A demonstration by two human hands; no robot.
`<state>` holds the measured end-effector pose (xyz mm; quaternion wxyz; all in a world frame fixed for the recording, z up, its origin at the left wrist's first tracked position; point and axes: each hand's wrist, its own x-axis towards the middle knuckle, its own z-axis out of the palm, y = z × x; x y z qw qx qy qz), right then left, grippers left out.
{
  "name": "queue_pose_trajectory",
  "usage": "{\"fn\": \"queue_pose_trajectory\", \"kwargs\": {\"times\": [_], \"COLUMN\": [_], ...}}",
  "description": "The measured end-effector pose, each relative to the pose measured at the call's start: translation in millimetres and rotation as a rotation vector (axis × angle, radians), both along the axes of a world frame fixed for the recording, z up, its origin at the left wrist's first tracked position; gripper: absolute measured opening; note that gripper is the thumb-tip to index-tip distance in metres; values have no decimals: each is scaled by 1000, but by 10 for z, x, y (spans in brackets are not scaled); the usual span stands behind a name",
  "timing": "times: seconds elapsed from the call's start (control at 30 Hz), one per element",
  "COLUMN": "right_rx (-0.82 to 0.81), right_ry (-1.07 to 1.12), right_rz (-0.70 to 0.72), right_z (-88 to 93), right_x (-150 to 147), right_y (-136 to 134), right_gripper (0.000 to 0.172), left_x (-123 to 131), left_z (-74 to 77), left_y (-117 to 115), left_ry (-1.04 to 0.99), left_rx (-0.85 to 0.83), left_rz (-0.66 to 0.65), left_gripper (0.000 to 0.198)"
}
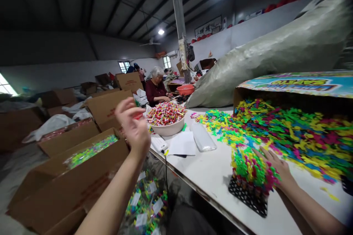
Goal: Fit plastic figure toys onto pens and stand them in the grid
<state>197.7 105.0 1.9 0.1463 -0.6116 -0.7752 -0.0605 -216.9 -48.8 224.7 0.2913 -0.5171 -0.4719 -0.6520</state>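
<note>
My left hand (134,126) is raised at the left of the white bowl (168,129) heaped with small colourful pieces. Its fingers are curled and blurred; a small red thing shows by the fingertips, and I cannot tell whether it is held. On the table's right side, my right hand (277,165) reaches behind a black perforated tray (248,199). Upright green, yellow and pink plastic figures (255,169) stand in rows on that tray. The right fingertips are near these figures and the loose pile (289,132); the figures partly cover them, and any grip is hidden.
A printed carton (303,85) spills figures onto the white table (204,176). Paper (182,143) and a clear plastic packet (203,137) lie mid-table. Open cardboard boxes (74,187) stand left; bagged pieces (149,202) lie below. A person (156,90) sits beyond the bowl.
</note>
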Motion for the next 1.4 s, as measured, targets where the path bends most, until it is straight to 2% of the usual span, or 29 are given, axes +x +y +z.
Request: {"fn": "queue_pose_trajectory", "kwargs": {"times": [0.07,0.17,0.27,0.37,0.5,0.6,0.7,0.83,0.97,1.07,1.17,1.3,1.4], "right_rx": [-29,41,94,103,125,190,252,317,252,203,170,136,122], "right_ry": [8,32,38,48,62,93,178,391,598,683,656,657,658], "right_rz": [-24,-65,-64,-54,-31,-73,-112,-177,-192,-289,-354,-348,-305], "right_z": [8,39,54,59,88,103,76,5,-37,-41,-32,-14,-6], "right_x": [5,-12,-22,-19,-37,-61,-41,70,153,161,154,148,130], "right_y": [8,-6,-17,-14,-30,-44,-16,64,95,86,75,62,52], "right_gripper": [47,46,41,31,24,25,28,35,42,44,45,41,36], "left_x": [-130,-415,-552,-386,90,417,631,686,541,443,434,520,566], "left_z": [-174,-488,-824,-1156,-1547,-1739,-1809,-1726,-1569,-1538,-1616,-1785,-1905], "left_y": [315,751,933,925,944,1038,1166,1523,2273,2949,3518,4020,4218], "left_ry": [-50,-194,-196,-126,70,128,105,124,159,135,120,160,177], "left_rx": [-151,-438,-539,-583,-753,-862,-876,-913,-1031,-1104,-1211,-1333,-1387], "left_rz": [92,294,377,319,70,-74,-118,-143,-155,-128,-85,-100,-104], "left_gripper": [16,17,20,22,22,22,22,23,28,34,45,62,41]}}
